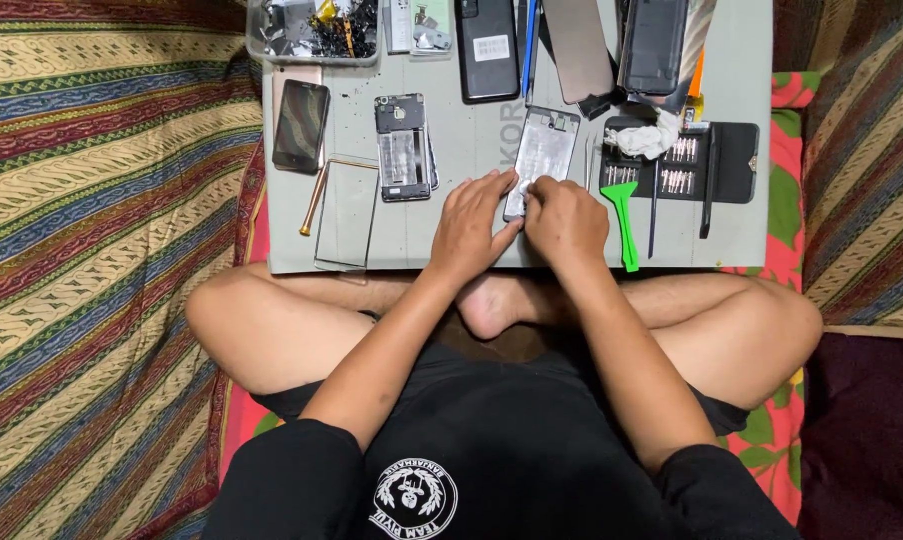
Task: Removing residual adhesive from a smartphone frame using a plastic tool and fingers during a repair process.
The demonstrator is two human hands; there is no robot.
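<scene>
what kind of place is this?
Likely a home phone-repair spot on the floor, not a shop: a grey mat on striped cloth, opened phones, a bit kit. Both hands work on a phone frame.

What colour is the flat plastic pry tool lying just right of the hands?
Bright green; the flat plastic pry tool shows clearly in the head view, on the grey work mat.

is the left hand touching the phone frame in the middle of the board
Touching. The head view shows the left hand with its fingertips laid on the lower end of the phone frame, no gap visible; the right hand presses the same end.
</scene>
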